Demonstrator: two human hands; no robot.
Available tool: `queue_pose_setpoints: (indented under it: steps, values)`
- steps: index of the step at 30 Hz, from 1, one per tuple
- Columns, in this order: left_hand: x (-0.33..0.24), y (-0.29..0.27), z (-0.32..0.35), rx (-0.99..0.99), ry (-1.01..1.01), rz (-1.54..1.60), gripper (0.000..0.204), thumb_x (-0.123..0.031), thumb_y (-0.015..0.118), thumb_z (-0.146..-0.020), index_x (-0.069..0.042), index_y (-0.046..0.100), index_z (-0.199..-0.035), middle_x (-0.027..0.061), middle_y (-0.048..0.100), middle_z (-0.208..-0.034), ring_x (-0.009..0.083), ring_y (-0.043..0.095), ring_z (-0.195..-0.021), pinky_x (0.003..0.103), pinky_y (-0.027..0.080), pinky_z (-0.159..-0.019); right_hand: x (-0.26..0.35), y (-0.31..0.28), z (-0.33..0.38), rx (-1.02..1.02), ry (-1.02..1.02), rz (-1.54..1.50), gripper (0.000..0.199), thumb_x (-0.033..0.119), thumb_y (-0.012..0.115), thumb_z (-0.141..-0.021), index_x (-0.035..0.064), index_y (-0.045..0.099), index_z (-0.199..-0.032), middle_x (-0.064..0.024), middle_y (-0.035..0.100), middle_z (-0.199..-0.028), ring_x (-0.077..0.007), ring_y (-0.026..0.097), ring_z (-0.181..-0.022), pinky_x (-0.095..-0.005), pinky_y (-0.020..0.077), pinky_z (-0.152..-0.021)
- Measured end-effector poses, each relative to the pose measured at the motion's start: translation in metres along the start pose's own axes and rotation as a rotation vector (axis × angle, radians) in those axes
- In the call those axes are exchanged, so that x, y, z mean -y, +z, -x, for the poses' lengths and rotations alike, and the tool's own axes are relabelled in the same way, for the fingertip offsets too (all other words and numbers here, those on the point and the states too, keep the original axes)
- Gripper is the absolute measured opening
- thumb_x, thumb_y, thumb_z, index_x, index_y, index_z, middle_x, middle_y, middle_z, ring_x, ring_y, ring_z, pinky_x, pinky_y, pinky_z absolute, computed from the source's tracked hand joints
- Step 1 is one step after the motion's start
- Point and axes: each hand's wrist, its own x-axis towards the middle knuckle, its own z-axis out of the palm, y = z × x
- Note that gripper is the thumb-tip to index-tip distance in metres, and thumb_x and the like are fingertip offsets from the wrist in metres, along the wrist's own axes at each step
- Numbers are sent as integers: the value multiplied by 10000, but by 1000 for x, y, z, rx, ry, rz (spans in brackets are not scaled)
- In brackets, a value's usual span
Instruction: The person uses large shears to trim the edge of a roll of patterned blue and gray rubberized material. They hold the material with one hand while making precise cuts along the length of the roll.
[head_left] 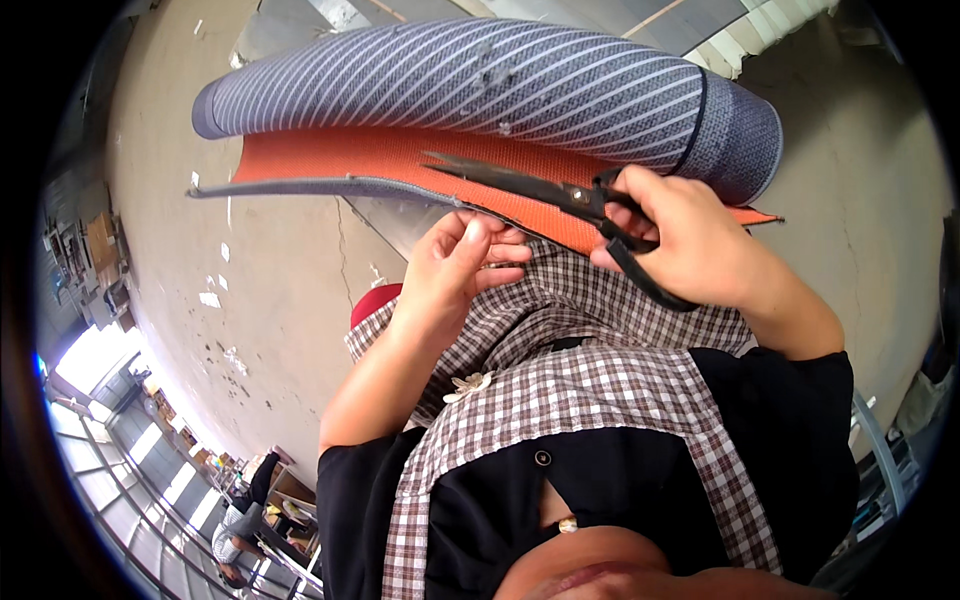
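Observation:
A striped grey-blue mat (450,85) with an orange underside (330,150) lies in a thick roll in front of me, its loose dark-bound edge toward me. My right hand (690,235) is closed round the black handles of large scissors (540,187). The blades point left across the orange side, their tips slightly apart. My left hand (460,260) is at the loose edge, below the blades. Its thumb and forefinger come together there, while the other fingers curl loosely. Whatever is pinched, if anything, is too small to make out.
A grey sheet-like surface (385,232) shows under the mat. Paper scraps (209,299) litter the concrete floor (270,330) at the left. Another person (235,530) is at the far lower left near cluttered shelving. My checked apron (610,390) lies close under the mat.

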Motion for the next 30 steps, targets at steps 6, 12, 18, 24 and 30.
queue_pose_setpoints:
  steps: [6, 12, 18, 24, 30]
  values:
    - [23, 8, -1, -170, -46, 109, 185, -129, 569, -1029, 22, 595, -1132, 188, 698, -1138, 285, 729, -1011, 386, 638, -870, -1, 11, 5, 148, 264, -96, 331, 161, 783, -904, -30, 554, -1047, -115, 722, -923, -150, 692, -858, -309, 557, -776]
    - [43, -2, 5, -181, -26, 281, 117, -11, 551, -977, -1, 619, -1071, 151, 711, -1129, 274, 721, -1025, 415, 631, -914, -12, 28, 1, 181, 452, -440, 318, 74, 745, -918, -6, 519, -1127, -111, 725, -1027, -135, 697, -935, -285, 567, -814]
    - [72, -18, 6, -148, 87, 468, 121, 46, 570, -948, -31, 619, -1028, 130, 720, -1067, 261, 737, -960, 432, 650, -883, 1, 55, -21, 44, 331, -645, 268, 90, 786, -894, 8, 582, -1048, -37, 657, -881, -86, 641, -804, -271, 563, -734]
    - [59, -7, 3, -216, 49, 277, 96, 5, 648, -965, -35, 561, -958, 99, 686, -971, 216, 737, -859, 356, 646, -814, 5, 72, -38, 81, 260, -413, 371, 35, 793, -851, -3, 561, -1139, -59, 707, -991, -82, 664, -839, -249, 561, -740]
    - [52, 3, 1, -219, 32, 236, 129, 28, 652, -947, 2, 617, -1068, 77, 716, -965, 156, 725, -858, 297, 626, -799, 3, 78, -35, -16, 0, -44, 400, 173, 861, -777, 23, 599, -1039, -70, 717, -830, -234, 731, -735, -344, 588, -659]
